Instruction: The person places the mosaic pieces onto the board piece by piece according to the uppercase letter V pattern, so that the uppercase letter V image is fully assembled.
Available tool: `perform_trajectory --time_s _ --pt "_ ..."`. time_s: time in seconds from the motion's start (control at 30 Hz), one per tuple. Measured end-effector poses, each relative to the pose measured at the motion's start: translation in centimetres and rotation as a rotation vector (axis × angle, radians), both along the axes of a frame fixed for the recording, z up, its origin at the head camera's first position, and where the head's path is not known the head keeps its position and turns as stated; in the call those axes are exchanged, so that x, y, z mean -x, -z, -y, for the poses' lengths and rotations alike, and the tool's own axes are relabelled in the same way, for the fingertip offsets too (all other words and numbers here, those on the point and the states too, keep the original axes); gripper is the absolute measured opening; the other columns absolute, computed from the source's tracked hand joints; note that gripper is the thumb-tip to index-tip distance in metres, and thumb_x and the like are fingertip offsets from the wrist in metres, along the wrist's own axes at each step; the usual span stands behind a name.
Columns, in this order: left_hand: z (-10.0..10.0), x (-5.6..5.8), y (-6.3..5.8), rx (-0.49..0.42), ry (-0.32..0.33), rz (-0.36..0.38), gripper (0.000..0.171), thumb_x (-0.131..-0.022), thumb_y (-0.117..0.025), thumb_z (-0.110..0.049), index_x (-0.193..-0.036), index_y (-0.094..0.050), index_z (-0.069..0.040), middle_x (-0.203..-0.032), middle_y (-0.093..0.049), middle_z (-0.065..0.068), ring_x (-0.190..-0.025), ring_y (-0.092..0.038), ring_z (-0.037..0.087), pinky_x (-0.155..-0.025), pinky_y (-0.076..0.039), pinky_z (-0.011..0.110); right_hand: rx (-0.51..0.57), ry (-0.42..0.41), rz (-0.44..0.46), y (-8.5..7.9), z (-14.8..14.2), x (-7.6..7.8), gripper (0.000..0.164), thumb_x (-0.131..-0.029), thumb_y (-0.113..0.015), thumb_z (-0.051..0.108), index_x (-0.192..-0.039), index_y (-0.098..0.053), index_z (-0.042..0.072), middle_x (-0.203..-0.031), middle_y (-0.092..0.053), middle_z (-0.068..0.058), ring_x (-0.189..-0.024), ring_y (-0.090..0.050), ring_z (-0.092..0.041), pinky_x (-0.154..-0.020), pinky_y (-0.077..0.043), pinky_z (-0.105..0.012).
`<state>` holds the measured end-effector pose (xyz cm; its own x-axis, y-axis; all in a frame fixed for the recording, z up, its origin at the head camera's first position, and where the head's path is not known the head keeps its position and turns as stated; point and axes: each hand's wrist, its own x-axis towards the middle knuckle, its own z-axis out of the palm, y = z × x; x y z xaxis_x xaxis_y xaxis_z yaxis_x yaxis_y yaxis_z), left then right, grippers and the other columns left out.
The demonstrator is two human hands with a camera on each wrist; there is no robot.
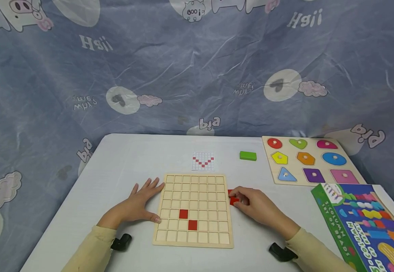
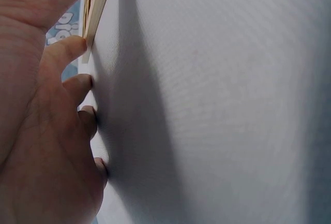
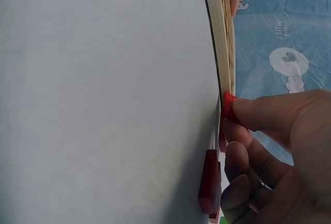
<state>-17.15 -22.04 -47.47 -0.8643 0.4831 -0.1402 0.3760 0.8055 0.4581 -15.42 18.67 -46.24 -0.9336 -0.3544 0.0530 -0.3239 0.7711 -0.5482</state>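
Note:
A wooden grid board (image 1: 204, 195) lies flat on the white table, with one red square tile (image 1: 183, 214) and a second red tile (image 1: 192, 225) set in its cells, diagonal to each other. My left hand (image 1: 136, 204) is spread along the board's left side, thumb and fingertips at its edge. Just off the right edge, my right hand (image 1: 256, 204) pinches a red tile (image 3: 229, 105) between thumb and forefinger. More red tiles (image 3: 209, 182) lie on the table beneath that hand, partly hidden by its fingers.
Behind the board lies a small pattern card (image 1: 203, 155) with a red V of squares. A green block (image 1: 247, 156) sits to its right. At the right are a shape puzzle board (image 1: 295, 177) and a colourful box (image 1: 363, 226). A patterned blue cloth (image 1: 190, 75) hangs behind.

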Motion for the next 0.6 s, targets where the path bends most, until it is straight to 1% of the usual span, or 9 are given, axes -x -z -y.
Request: perform_trajectory --time_s 0.2,0.43,0.6 --pt "-0.1 0.0 -0.2 -0.006 0.001 -0.001 0.117 -0.053 -0.073 -0.068 -0.149 -0.022 -0.024 -0.156 -0.010 0.006 -0.142 -0.002 0.032 -0.108 0.005 0.060 0.043 -0.010 -0.003 -0.1 0.1 0.2 0.027 -0.081 -0.073 0.025 -0.106 -0.062 0.030 -0.073 -0.052 0.012 -0.064 -0.049 -0.006 -0.056 -0.043 -0.019" --pt "0.0 0.0 0.0 0.001 -0.003 0.002 0.118 -0.052 -0.072 -0.069 -0.149 -0.022 -0.025 -0.156 -0.010 0.005 -0.142 -0.001 0.032 -0.108 0.005 0.060 0.091 -0.042 -0.002 -0.4 0.6 0.3 0.023 -0.085 -0.067 0.017 -0.105 -0.064 0.028 -0.074 -0.054 0.012 -0.065 -0.050 -0.007 -0.056 -0.044 -0.020" --pt "0.0 0.0 0.1 0.005 -0.007 0.006 0.118 -0.052 -0.072 -0.069 -0.149 -0.022 -0.025 -0.156 -0.010 0.004 -0.142 -0.001 0.031 -0.108 0.005 0.059 0.107 -0.037 -0.001 -0.5 1.2 0.3 0.024 -0.085 -0.065 0.015 -0.104 -0.064 0.029 -0.076 -0.056 0.013 -0.067 -0.051 -0.006 -0.059 -0.045 -0.020"
